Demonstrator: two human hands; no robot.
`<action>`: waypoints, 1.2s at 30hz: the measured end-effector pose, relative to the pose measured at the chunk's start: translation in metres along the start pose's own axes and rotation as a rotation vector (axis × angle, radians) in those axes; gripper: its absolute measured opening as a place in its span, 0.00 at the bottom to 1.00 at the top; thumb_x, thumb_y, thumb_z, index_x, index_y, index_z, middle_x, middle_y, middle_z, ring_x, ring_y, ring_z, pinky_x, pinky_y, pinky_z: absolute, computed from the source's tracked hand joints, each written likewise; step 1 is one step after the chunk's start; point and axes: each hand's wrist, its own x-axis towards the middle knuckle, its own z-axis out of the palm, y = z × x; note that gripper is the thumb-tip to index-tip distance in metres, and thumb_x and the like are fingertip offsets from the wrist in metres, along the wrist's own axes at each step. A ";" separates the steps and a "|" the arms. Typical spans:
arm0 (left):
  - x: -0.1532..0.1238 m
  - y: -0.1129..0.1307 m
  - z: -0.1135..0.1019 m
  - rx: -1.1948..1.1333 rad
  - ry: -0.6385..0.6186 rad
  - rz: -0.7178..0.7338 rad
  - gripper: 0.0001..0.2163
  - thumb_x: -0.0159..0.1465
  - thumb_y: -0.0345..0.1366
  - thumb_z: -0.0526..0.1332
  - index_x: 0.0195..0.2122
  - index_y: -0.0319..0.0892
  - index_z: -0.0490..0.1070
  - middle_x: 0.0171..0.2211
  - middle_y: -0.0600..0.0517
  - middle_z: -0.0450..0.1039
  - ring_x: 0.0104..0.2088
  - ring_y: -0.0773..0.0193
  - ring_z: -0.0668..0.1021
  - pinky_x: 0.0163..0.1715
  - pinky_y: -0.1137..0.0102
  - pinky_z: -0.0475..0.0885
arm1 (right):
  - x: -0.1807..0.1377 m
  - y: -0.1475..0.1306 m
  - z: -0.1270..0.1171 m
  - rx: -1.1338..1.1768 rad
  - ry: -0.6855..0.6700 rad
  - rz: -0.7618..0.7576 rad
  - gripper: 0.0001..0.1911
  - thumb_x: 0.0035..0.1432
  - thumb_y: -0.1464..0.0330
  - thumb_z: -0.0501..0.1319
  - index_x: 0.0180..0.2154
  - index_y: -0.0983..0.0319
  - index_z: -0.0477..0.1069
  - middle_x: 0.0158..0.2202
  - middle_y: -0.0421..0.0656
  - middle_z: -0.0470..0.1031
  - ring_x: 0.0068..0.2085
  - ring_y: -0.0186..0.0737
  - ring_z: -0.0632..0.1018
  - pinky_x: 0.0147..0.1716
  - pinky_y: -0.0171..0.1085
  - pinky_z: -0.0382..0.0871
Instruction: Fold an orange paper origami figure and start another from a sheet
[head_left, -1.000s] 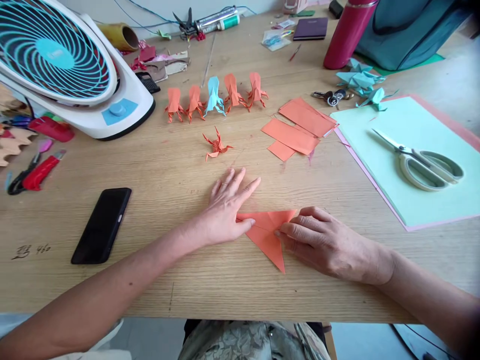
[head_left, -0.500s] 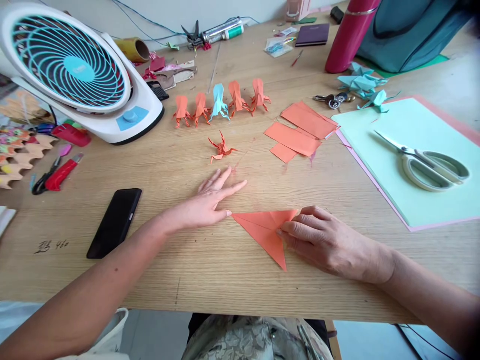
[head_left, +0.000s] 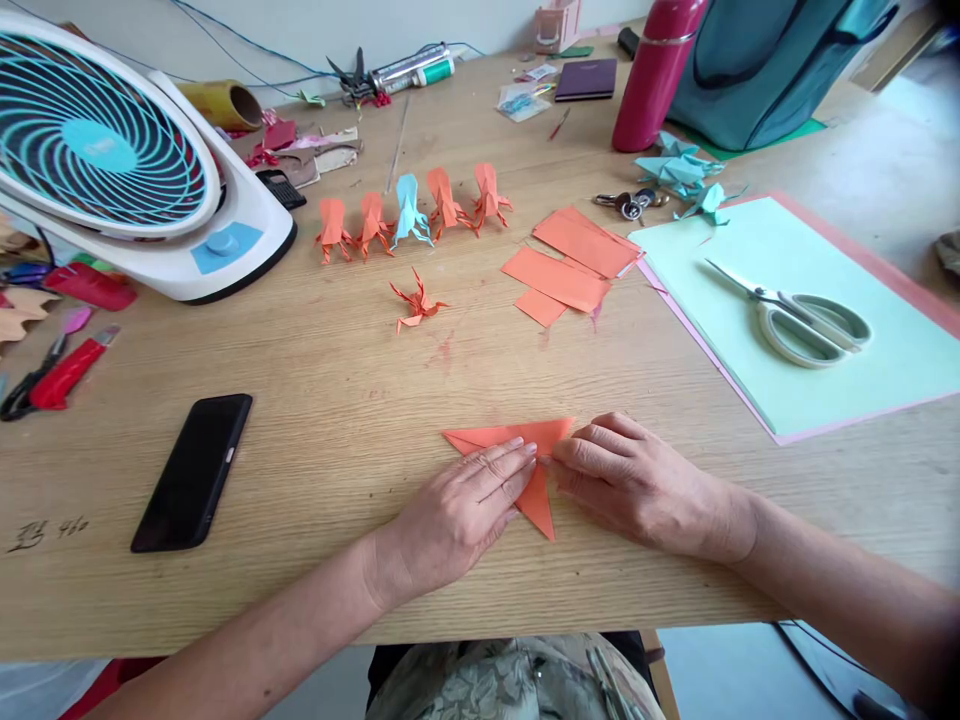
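A folded triangle of orange paper (head_left: 551, 432) lies on the wooden table in front of me, one tip pointing toward me and one to the left. My left hand (head_left: 472, 505) rests flat across its middle, fingers stretched out and lying side by side. At the right edge of the paper, my right hand (head_left: 645, 485) pinches it between thumb and fingers; the fingertips are partly hidden. Beyond my hands sits a small orange folded-paper figure (head_left: 418, 303) with thin pointed limbs. Behind it stand several origami figures (head_left: 448, 200), mostly orange, one light blue.
Orange paper pieces (head_left: 559, 278) lie ahead. Scissors (head_left: 799, 318) rest on pale green sheets (head_left: 720, 370) at right. A phone (head_left: 193, 470), a red-handled cutter (head_left: 71, 372) and a fan (head_left: 225, 225) are at left. Keys (head_left: 631, 205), a pink bottle (head_left: 656, 75) and a teal bag (head_left: 772, 75) are farther back.
My left hand has moved from the paper's left tip onto its middle and now lies flat there. My right hand stays at the right edge. The view has shifted to the right.
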 end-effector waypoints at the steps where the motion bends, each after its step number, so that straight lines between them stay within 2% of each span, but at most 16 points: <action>1: 0.000 0.000 -0.001 0.000 -0.005 0.004 0.22 0.70 0.26 0.54 0.65 0.31 0.60 0.63 0.39 0.67 0.66 0.56 0.68 0.64 0.61 0.70 | -0.002 0.000 -0.001 -0.007 0.003 0.010 0.10 0.68 0.78 0.54 0.38 0.66 0.73 0.36 0.47 0.76 0.34 0.40 0.71 0.35 0.42 0.64; 5: 0.003 -0.003 -0.004 -0.027 -0.030 0.009 0.19 0.71 0.28 0.54 0.62 0.30 0.64 0.63 0.38 0.67 0.66 0.54 0.68 0.64 0.60 0.69 | -0.010 0.001 -0.007 0.047 0.030 0.130 0.10 0.67 0.78 0.54 0.44 0.64 0.72 0.39 0.48 0.77 0.35 0.41 0.73 0.36 0.42 0.66; 9: 0.007 -0.030 -0.012 -0.126 -0.052 0.121 0.19 0.71 0.32 0.55 0.61 0.31 0.67 0.62 0.38 0.69 0.65 0.53 0.69 0.64 0.59 0.69 | -0.015 0.006 -0.010 0.128 0.048 0.336 0.13 0.66 0.78 0.55 0.49 0.64 0.71 0.43 0.51 0.75 0.41 0.44 0.75 0.40 0.44 0.70; 11: 0.011 -0.045 -0.019 -0.189 -0.074 0.201 0.16 0.71 0.31 0.54 0.58 0.33 0.70 0.59 0.41 0.73 0.66 0.52 0.68 0.64 0.58 0.68 | -0.014 0.007 -0.009 0.170 0.023 0.375 0.15 0.66 0.77 0.55 0.52 0.63 0.70 0.47 0.53 0.74 0.44 0.47 0.75 0.43 0.47 0.72; 13: 0.015 -0.051 -0.027 -0.198 -0.081 0.206 0.15 0.71 0.33 0.54 0.55 0.36 0.72 0.57 0.44 0.76 0.62 0.52 0.72 0.61 0.57 0.71 | -0.013 0.006 -0.006 0.215 -0.004 0.368 0.17 0.66 0.76 0.56 0.55 0.62 0.68 0.49 0.53 0.73 0.46 0.47 0.75 0.45 0.48 0.72; 15: 0.016 -0.047 -0.032 -0.199 -0.081 0.162 0.16 0.71 0.40 0.55 0.54 0.35 0.72 0.54 0.42 0.77 0.57 0.52 0.75 0.58 0.58 0.73 | -0.010 0.002 -0.003 0.265 -0.022 0.350 0.17 0.67 0.76 0.56 0.56 0.62 0.67 0.48 0.52 0.74 0.45 0.47 0.75 0.44 0.48 0.72; 17: 0.015 -0.035 -0.032 -0.154 -0.047 0.051 0.26 0.68 0.52 0.58 0.53 0.32 0.71 0.53 0.37 0.76 0.55 0.49 0.77 0.56 0.56 0.74 | -0.008 -0.002 -0.001 0.315 -0.029 0.335 0.17 0.67 0.76 0.56 0.57 0.62 0.67 0.45 0.51 0.74 0.44 0.46 0.75 0.42 0.46 0.73; 18: 0.012 -0.030 -0.030 -0.115 -0.055 0.009 0.26 0.67 0.50 0.59 0.55 0.31 0.69 0.54 0.36 0.75 0.56 0.49 0.76 0.57 0.56 0.74 | -0.007 -0.004 -0.001 0.337 -0.032 0.331 0.17 0.68 0.76 0.55 0.57 0.62 0.67 0.44 0.51 0.74 0.43 0.45 0.74 0.42 0.45 0.73; 20: 0.005 -0.026 -0.026 -0.057 -0.062 -0.025 0.19 0.70 0.37 0.58 0.58 0.31 0.66 0.57 0.36 0.73 0.59 0.52 0.75 0.59 0.58 0.72 | -0.006 -0.007 -0.003 0.363 -0.042 0.322 0.17 0.68 0.76 0.55 0.56 0.63 0.67 0.43 0.50 0.74 0.42 0.44 0.74 0.41 0.44 0.72; 22: -0.003 -0.032 -0.022 -0.047 -0.048 0.020 0.18 0.70 0.30 0.56 0.60 0.33 0.65 0.59 0.39 0.72 0.61 0.54 0.73 0.61 0.59 0.70 | -0.007 -0.009 -0.005 0.366 -0.058 0.307 0.15 0.68 0.76 0.55 0.55 0.63 0.68 0.42 0.50 0.74 0.41 0.44 0.73 0.40 0.44 0.72; 25: -0.010 -0.051 -0.020 -0.056 -0.073 0.107 0.22 0.69 0.22 0.51 0.63 0.39 0.63 0.62 0.45 0.70 0.66 0.56 0.67 0.63 0.58 0.68 | -0.008 -0.008 -0.008 0.354 -0.074 0.272 0.13 0.68 0.75 0.55 0.52 0.64 0.71 0.41 0.49 0.74 0.40 0.44 0.74 0.39 0.43 0.71; 30: -0.007 -0.074 -0.026 -0.102 -0.129 0.187 0.21 0.70 0.22 0.49 0.62 0.41 0.66 0.64 0.49 0.68 0.68 0.55 0.63 0.63 0.57 0.66 | 0.002 -0.003 -0.006 0.304 -0.039 0.188 0.13 0.67 0.78 0.54 0.50 0.66 0.72 0.44 0.52 0.76 0.43 0.45 0.76 0.41 0.43 0.73; 33: -0.006 -0.078 -0.026 -0.122 -0.129 0.201 0.22 0.70 0.21 0.49 0.62 0.42 0.66 0.65 0.49 0.65 0.68 0.55 0.63 0.64 0.56 0.66 | 0.016 -0.001 -0.003 0.289 -0.041 0.098 0.17 0.67 0.79 0.53 0.55 0.67 0.70 0.50 0.55 0.76 0.48 0.47 0.77 0.44 0.45 0.73; 36: -0.008 -0.078 -0.021 -0.134 -0.119 0.195 0.24 0.68 0.19 0.48 0.62 0.42 0.65 0.66 0.48 0.64 0.68 0.56 0.63 0.64 0.55 0.65 | 0.025 0.003 0.004 0.258 -0.071 0.069 0.20 0.69 0.76 0.53 0.61 0.68 0.66 0.56 0.57 0.74 0.51 0.48 0.77 0.48 0.47 0.73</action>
